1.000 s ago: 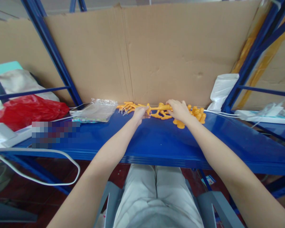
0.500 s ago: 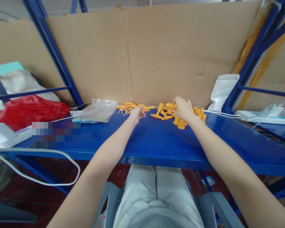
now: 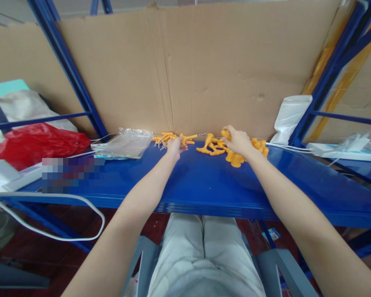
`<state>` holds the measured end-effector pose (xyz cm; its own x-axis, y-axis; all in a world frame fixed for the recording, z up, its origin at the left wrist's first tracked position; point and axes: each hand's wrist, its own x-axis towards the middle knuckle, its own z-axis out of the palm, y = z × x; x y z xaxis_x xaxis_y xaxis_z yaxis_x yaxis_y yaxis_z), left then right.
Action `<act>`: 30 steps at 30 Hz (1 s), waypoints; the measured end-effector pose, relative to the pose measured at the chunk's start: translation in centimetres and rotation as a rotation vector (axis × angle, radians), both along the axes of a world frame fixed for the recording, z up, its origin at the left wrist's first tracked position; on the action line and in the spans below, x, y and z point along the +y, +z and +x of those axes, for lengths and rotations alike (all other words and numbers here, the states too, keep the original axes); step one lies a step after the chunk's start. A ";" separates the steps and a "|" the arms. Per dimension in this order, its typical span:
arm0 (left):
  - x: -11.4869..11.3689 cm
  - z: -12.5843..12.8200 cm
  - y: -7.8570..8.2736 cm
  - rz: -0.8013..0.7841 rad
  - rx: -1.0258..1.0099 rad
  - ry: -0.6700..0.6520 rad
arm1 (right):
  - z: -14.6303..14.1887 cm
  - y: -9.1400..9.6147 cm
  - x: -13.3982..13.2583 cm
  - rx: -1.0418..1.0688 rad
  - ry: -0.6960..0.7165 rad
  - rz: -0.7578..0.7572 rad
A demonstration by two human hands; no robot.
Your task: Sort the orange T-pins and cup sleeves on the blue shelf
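In my left hand (image 3: 174, 149), closed, is an orange T-shaped corkscrew (image 3: 190, 137), its metal spiral pointing right. My right hand (image 3: 237, 140) grips an orange cylindrical piece (image 3: 226, 134) whose rounded end shows past the fingers. Loose orange handles with metal spirals (image 3: 163, 138) lie in a heap just left of my left hand. Between the hands rest several orange anchor-shaped assembled pieces (image 3: 208, 144). Under and beside my right hand is a pile of orange hollow-looking bodies (image 3: 235, 160), partly covered by the hand and wrist.
The blue shelf (image 3: 204, 185) is backed by cardboard (image 3: 228, 70). Clear plastic bags (image 3: 123, 144), a red bag (image 3: 40, 142) and a white cable (image 3: 80, 238) are on the left. A white packet (image 3: 292, 117) and a power strip (image 3: 343, 152) are on the right.
My right hand has lifted and turned the orange cylindrical piece, so its end now faces left. The corkscrew in my left hand has tilted up slightly, its spiral showing more clearly.
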<state>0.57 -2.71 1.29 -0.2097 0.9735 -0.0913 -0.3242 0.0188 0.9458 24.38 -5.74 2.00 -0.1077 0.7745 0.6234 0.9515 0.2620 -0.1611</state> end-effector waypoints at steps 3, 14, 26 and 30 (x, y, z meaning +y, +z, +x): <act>-0.3 0.1 0.1 0.011 -0.005 0.003 | 0.0 0.0 0.1 0.043 -0.008 -0.059; 0.0 0.1 0.0 0.006 -0.016 0.008 | 0.6 -0.1 1.0 0.166 0.216 -0.157; -0.5 0.3 0.2 0.001 0.012 -0.006 | 0.7 0.1 0.6 -0.051 0.088 -0.092; -0.4 0.3 0.1 0.018 0.023 -0.002 | 0.4 0.5 0.0 -0.002 0.105 -0.071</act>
